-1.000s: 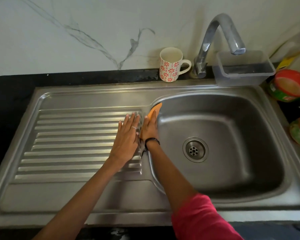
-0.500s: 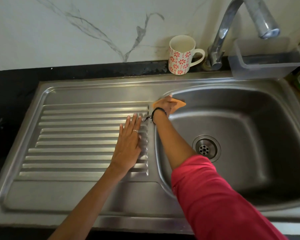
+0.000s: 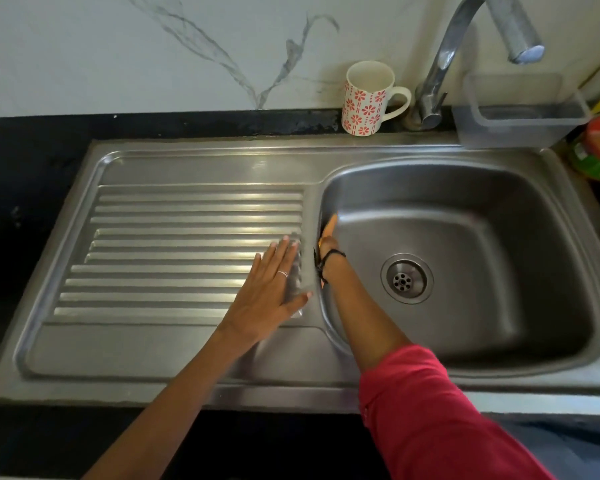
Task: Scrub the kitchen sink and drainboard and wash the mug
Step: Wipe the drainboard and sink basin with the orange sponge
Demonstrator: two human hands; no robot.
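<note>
Down inside the steel sink (image 3: 499, 237) the right hand (image 3: 326, 249) presses an orange scrubbing pad (image 3: 330, 226) against the basin's left wall, just below the rim; only the hand's back and wrist show, so how the fingers lie round the pad cannot be told, though the pad's tip pokes out toward 12 o'clock. A dark thread band circles that wrist, and a red sleeve (image 3: 430, 410) covers the forearm. The left hand (image 3: 271, 299) lies flat on the drainboard (image 3: 170, 237) with fingers straight and close together, holding nothing, at the ribbed panel's right edge — just beside the basin rim, a ring on one finger. The drainboard is dull brushed steel with raised horizontal ribs catching light. The basin looks smooth and grey, its round drain (image 3: 406, 278) at about 3 o'clock from the right hand. The mug (image 3: 368, 98) stands upright on the black counter at 12 o'clock — white with red flower prints, handle turned right, near the tap (image 3: 440, 64). A clear plastic tub (image 3: 520, 112) sits under the spout, at 2 o'clock.
</note>
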